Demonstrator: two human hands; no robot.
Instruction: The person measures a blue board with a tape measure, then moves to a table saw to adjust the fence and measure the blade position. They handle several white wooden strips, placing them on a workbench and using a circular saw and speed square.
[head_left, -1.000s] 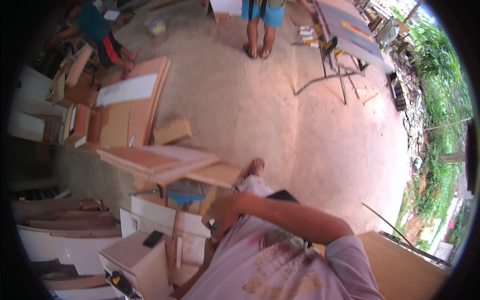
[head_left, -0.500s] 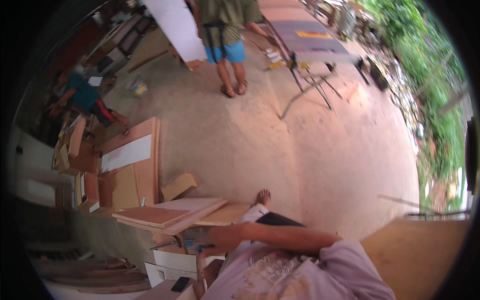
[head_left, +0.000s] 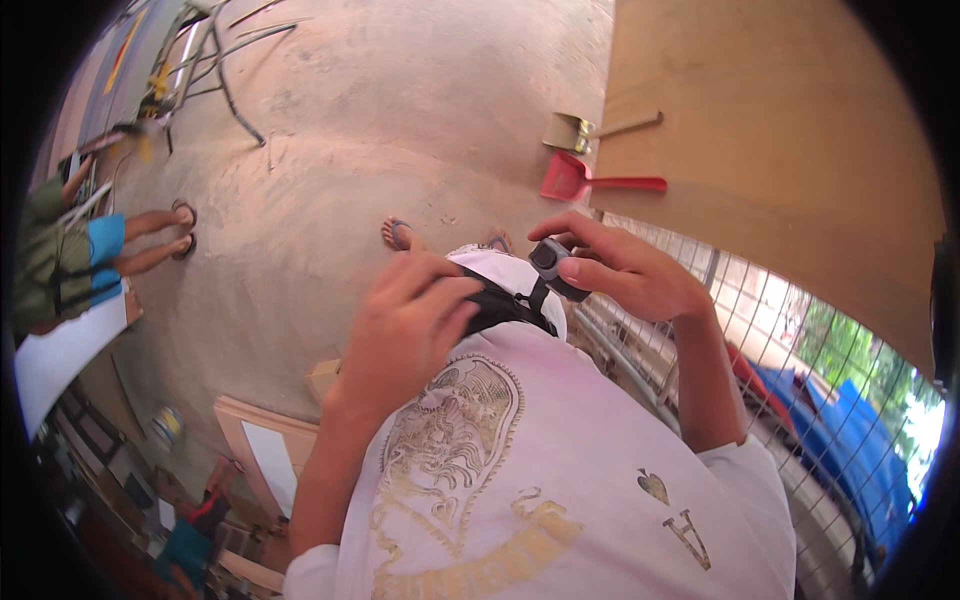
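My right hand (head_left: 630,265) is closed around a small grey and black tape measure (head_left: 556,268), in front of my waist, with the thumb pressed along its side. My left hand (head_left: 405,325) hovers near the black waistband (head_left: 495,303). It is blurred, its fingers are slightly spread, and nothing shows in it. A dark strap (head_left: 537,297) hangs at my waist just below the tape measure.
A large plywood panel (head_left: 770,150) stands at the right, beside a red dustpan (head_left: 567,178) and a second dustpan (head_left: 567,132). Wire mesh fencing (head_left: 770,300) runs along my right. Another person (head_left: 75,255) stands at the left by a folding-leg table (head_left: 215,60).
My view has swung to the right, bringing the plywood, dustpans and fence close. My right hand now shows with the tape measure, and my left hand is at my waist.
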